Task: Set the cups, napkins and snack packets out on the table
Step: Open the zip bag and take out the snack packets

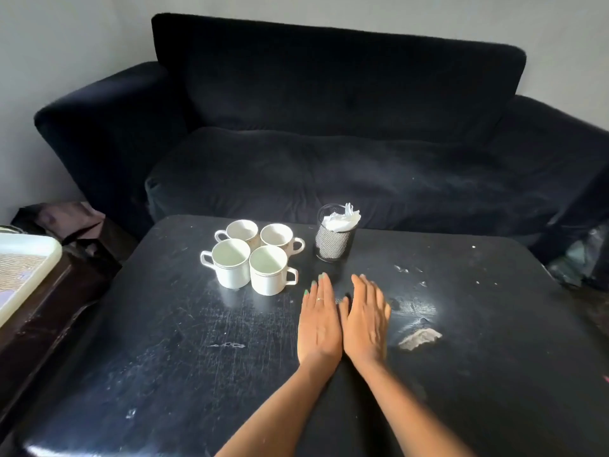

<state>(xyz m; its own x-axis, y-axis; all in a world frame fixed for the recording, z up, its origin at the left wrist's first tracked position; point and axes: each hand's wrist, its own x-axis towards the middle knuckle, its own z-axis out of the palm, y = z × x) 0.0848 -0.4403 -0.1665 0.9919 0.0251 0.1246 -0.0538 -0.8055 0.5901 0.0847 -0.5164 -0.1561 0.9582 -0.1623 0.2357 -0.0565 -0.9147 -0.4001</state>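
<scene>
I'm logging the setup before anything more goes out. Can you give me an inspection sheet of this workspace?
Surface: black table, scratched, with a worn patch.
Job's things: four white cups clustered at the far side; napkins in a mesh holder beside them; no snack packets seen.
Clutter: white specks on the right of the table.
Hands: left hand and right hand flat, side by side, holding nothing.
Cables: nothing seen.
Surroundings: dark sofa behind; tray on the left.

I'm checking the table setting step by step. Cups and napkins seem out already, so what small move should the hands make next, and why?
Probably lift both hands off and fetch the snack packets. Four white cups stand clustered on the table, napkins sit in the mesh holder, but no packets show. The left hand and right hand lie flat, holding nothing.
</scene>
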